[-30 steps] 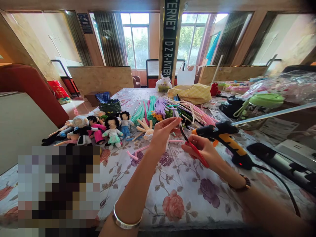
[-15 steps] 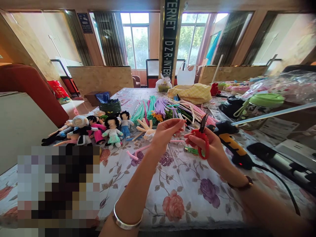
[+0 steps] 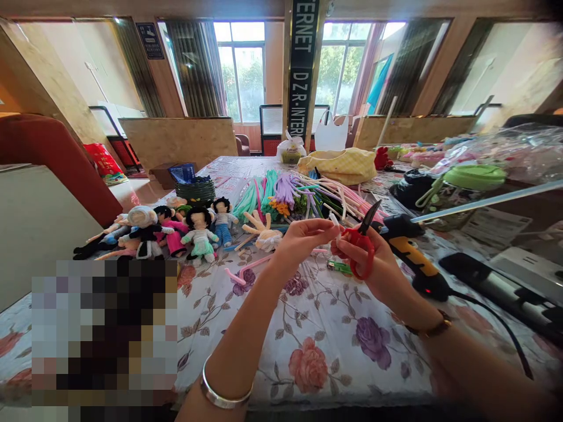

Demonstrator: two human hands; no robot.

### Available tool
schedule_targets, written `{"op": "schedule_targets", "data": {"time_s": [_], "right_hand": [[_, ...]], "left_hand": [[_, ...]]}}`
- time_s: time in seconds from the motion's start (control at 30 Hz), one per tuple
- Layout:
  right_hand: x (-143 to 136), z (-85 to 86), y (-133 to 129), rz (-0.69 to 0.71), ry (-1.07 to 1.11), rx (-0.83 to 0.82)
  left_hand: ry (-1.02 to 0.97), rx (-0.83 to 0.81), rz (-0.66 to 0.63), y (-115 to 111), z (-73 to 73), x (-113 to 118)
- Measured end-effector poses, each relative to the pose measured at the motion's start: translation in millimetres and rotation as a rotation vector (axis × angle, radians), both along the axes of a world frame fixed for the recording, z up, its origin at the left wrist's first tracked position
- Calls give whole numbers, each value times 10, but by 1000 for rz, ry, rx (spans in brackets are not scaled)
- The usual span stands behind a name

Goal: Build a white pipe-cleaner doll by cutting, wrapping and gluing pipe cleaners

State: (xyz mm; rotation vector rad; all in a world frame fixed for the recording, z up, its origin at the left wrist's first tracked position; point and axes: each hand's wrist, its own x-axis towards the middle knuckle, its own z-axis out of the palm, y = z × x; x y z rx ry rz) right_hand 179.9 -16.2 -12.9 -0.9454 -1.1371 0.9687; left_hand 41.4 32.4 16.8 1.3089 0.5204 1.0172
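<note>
My left hand (image 3: pixel 303 237) is closed in a pinch on a small white fuzzy strip (image 3: pixel 335 220), which looks like a piece of pipe cleaner. In my right hand (image 3: pixel 385 261) are red-handled scissors (image 3: pixel 368 266), their dark blades pointing up and away. The right fingertips meet the left ones at the strip; whether they grip it too, I cannot tell. Just beyond my left hand lies an unfinished beige pipe-cleaner figure (image 3: pixel 265 239). A bent pink pipe cleaner (image 3: pixel 240 275) rests on the flowered tablecloth (image 3: pixel 308 316). Below the scissors sits a small green object (image 3: pixel 338 267), perhaps a lighter.
Finished dolls (image 3: pixel 200 234) cluster at the left. Bundles of coloured pipe cleaners (image 3: pixel 285 190) lie at the back centre, before a yellow checked bag (image 3: pixel 341 166). On the right are a glue gun (image 3: pixel 413 258) with its cord, and a green-lidded jar (image 3: pixel 472 179).
My left hand has moved slightly right, bringing the white strip against the right fingertips. The scissors have tilted, so their blades lean more to the right.
</note>
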Motion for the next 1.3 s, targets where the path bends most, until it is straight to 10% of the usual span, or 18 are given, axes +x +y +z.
{"op": "schedule_targets", "data": {"time_s": [1.3], "right_hand": [[17, -90, -31, 47, -469, 6]], "left_hand": [[-237, -4, 79, 43, 93, -68]]}}
